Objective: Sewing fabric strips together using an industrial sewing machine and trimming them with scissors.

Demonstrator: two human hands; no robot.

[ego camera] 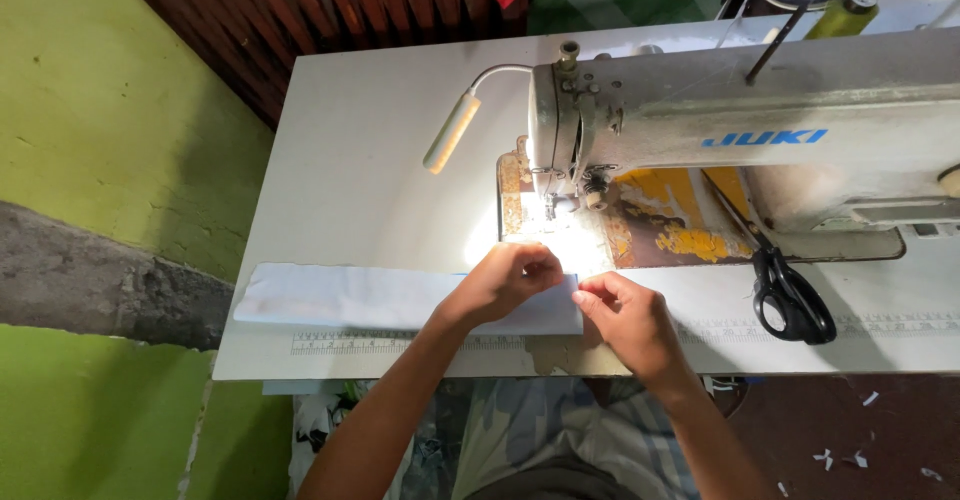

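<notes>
A long pale blue fabric strip (400,298) lies flat on the white surface (350,140), its long axis running left to right, just in front of the sewing machine (760,120). The left hand (505,280) presses curled fingers on its right end; the right hand (625,315) pinches that end's edge. Blue lettering marks the machine's arm; black scissors (790,295) lie to the right.

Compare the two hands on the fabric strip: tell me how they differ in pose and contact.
The left hand lies on top of the pale blue fabric strip, fingers curled, pressing it down; the right hand sits just past the strip's end, pinching its edge with the fingertips. The left hand is nearer the sewing machine's needle. Both touch the strip's right end.
</notes>
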